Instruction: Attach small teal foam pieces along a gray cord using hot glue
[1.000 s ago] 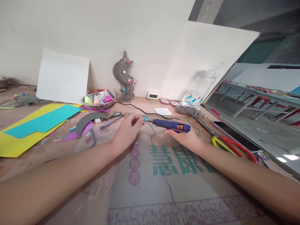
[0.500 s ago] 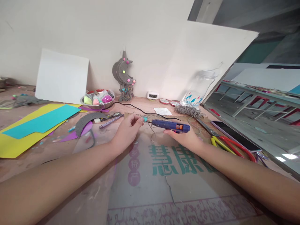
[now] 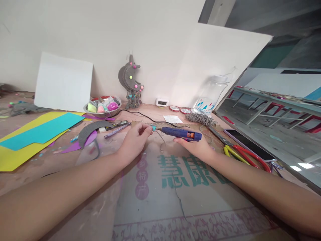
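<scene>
Between the thumb and fingers of my left hand (image 3: 136,139) is a small teal piece (image 3: 153,128); its exact shape is too small to make out. My right hand (image 3: 195,145) is closed round a dark blue hot glue gun (image 3: 179,133) with an orange part near its back. The gun points left, and its nozzle is at the teal piece, seemingly touching it. A thin grey yarn strand (image 3: 162,142) dangles just below the piece. Both hands are above a printed cardboard sheet (image 3: 155,204).
Teal card (image 3: 47,130) and a grey yarn-wrapped crescent (image 3: 91,130) lie left. Behind are a bowl of clay packets (image 3: 96,114), a moon ornament (image 3: 130,78) and a small clock (image 3: 162,102). To the right are a yarn bundle (image 3: 198,118), scissors (image 3: 247,155), a phone (image 3: 248,144) and a clear jug (image 3: 212,93).
The whole view has shifted slightly. Both hands keep their holds, with the glue gun nozzle still at the teal piece.
</scene>
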`<action>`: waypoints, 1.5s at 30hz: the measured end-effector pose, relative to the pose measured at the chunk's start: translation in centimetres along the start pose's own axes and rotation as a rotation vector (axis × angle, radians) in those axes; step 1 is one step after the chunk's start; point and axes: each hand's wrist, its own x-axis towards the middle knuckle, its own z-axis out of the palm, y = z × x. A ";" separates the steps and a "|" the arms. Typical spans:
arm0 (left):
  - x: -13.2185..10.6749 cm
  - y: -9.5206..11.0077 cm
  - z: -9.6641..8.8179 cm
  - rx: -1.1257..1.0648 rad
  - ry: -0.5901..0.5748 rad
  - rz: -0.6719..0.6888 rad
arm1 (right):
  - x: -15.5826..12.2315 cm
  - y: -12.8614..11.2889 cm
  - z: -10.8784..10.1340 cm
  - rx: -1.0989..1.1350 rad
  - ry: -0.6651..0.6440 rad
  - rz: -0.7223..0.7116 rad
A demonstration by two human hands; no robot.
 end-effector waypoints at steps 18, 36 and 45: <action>0.2 0.2 -0.1 -0.014 0.035 -0.022 | -0.1 -0.8 -0.3 0.021 -0.017 -0.061; -0.2 1.4 -0.2 -0.003 0.034 -0.052 | -0.4 -0.9 -0.4 0.006 -0.066 -0.081; -0.2 1.0 -0.3 -0.018 0.041 -0.023 | -0.3 -0.4 0.0 -0.021 0.012 -0.066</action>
